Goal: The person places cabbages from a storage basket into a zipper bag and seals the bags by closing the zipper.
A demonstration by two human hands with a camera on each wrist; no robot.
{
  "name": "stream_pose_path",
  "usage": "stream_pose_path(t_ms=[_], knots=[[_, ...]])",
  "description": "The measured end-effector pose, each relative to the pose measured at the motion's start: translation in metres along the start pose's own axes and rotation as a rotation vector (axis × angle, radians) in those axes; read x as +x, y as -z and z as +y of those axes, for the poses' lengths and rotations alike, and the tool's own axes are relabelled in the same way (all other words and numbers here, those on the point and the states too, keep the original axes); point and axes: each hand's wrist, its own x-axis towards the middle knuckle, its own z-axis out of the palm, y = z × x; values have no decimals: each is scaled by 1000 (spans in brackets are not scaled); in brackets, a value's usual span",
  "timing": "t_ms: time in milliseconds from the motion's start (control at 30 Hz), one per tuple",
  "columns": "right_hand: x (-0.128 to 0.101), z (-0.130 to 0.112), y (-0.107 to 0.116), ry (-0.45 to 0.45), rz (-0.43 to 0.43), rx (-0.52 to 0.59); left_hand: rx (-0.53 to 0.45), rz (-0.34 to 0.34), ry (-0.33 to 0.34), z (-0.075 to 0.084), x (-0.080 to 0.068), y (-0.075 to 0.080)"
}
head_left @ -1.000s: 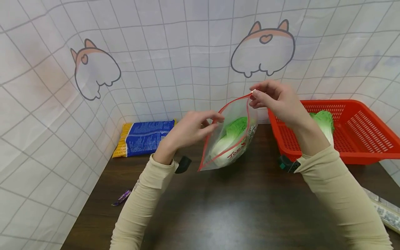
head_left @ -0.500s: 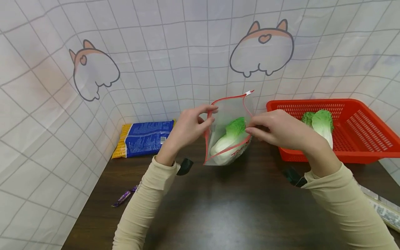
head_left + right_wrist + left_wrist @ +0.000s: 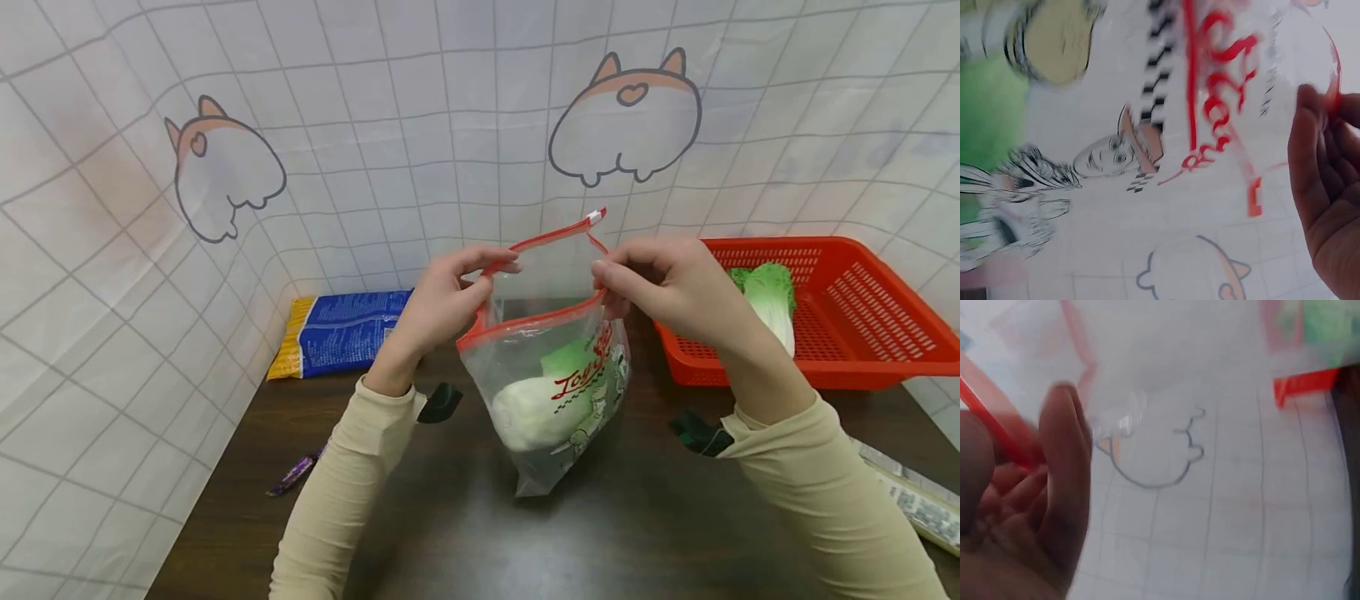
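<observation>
The left hand point(image 3: 442, 304) pinches the near left end of the red zip strip on a clear zip bag point(image 3: 551, 392), and the right hand point(image 3: 663, 287) pinches the strip on the right, so the bag hangs above the desk point(image 3: 465, 533) with its mouth gaping toward the far side. A napa cabbage point(image 3: 536, 408) sits low in the bag, leaves up. To close it well, I would judge that both hands should draw the two red lips together and level, then press along the strip from one end to the white slider tab point(image 3: 596, 217) at the far corner, keeping the leaves clear of the seal. A second cabbage point(image 3: 768, 300) lies in the red basket point(image 3: 862, 325) at right.
</observation>
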Motion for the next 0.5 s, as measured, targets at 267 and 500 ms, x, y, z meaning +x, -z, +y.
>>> stream_pose_path(t_ms=[267, 500], knots=[[-32, 37, -31, -152, 140, -7, 529, 383, -597, -1, 10, -4], [-72, 90, -60, -572, -116, 63, 740, 151, -458, -43, -18, -47]])
